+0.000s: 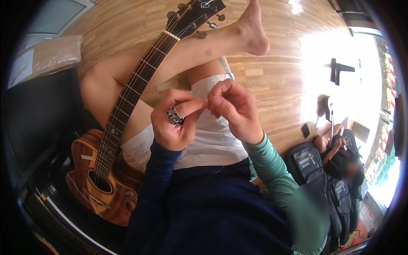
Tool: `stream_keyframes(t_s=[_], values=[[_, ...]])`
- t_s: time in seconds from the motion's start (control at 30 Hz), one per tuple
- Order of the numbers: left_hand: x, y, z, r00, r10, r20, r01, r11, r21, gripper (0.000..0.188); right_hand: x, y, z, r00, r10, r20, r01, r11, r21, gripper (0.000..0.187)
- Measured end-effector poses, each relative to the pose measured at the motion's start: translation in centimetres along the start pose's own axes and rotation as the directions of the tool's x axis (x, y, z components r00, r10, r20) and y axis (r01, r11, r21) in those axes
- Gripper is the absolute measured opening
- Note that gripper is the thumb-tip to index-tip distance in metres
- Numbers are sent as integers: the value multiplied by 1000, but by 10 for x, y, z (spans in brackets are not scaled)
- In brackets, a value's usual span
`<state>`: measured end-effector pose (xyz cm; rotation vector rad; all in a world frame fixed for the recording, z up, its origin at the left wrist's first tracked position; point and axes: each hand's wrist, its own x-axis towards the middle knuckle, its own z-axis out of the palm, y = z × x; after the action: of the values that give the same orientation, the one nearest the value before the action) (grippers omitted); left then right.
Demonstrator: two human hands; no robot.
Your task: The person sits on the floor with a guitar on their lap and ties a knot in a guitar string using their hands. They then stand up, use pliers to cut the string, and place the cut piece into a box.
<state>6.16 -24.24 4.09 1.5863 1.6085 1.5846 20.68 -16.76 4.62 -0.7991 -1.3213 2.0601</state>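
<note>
The left sleeve is navy, the right sleeve green (finely striped).

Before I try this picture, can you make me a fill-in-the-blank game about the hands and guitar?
1. By the person's own sides, the hand with the chunky ring is the ____ one.
2. Above the right hand's wrist, the sleeve is coloured ____.
3. The guitar has a sound hole shaped like a ____.
4. The person's shorts are coloured ____.

Missing words: left; green; circle; white.
</note>
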Motion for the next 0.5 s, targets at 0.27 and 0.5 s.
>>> stream_keyframes(t_s=[0.27, 0.5], values=[[-6, -3, -3, 991, -132, 22, 134, 984, -116, 15, -4, 8, 3, 991, -119, -61, 106, 979, -176, 11], [-11, 6, -7, 843, -499, 201, 525, 683, -508, 14, 6, 5, -7, 781, -571, 252, 553, 445, -705, 20]])
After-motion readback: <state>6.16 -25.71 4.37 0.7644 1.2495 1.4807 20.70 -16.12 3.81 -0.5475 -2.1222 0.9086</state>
